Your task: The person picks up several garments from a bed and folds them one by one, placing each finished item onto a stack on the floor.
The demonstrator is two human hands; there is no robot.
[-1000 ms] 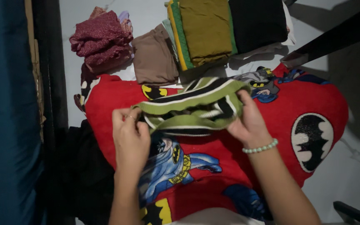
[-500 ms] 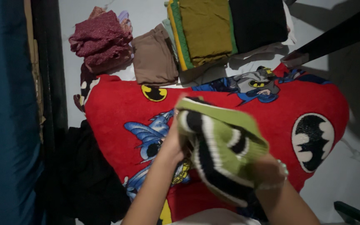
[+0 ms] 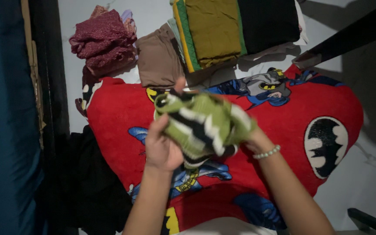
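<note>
Showing a green, black and white striped knit garment held bunched above a red cartoon-print blanket, near the middle of the view. The left hand is closed on the garment at its seven o'clock edge, the fingers curled under the cloth and the thumb raised toward twelve o'clock. The right hand, with a pale bead bracelet at the wrist, is largely covered by the knit at four o'clock; it appears to be closed on the cloth, though the fingers themselves cannot be seen.

The garment is judged to be light, soft and limp: it folds over on itself and sags between the two grips, so no shape is kept unless it is supported. The knit surface is judged not to be slippery, and nothing fragile is seen in it. A secure hold is best taken by pinching through a doubled edge or seam at two well-separated places, since a single grip would let the remainder hang and unroll.

At twelve o'clock, a stack of folded clothes in mustard, green and black is laid on the pale floor. A folded brown piece is placed just beside it at eleven o'clock, and a crumpled maroon garment farther toward ten o'clock. Dark cloth is heaped at eight o'clock, beside the blanket.
</note>
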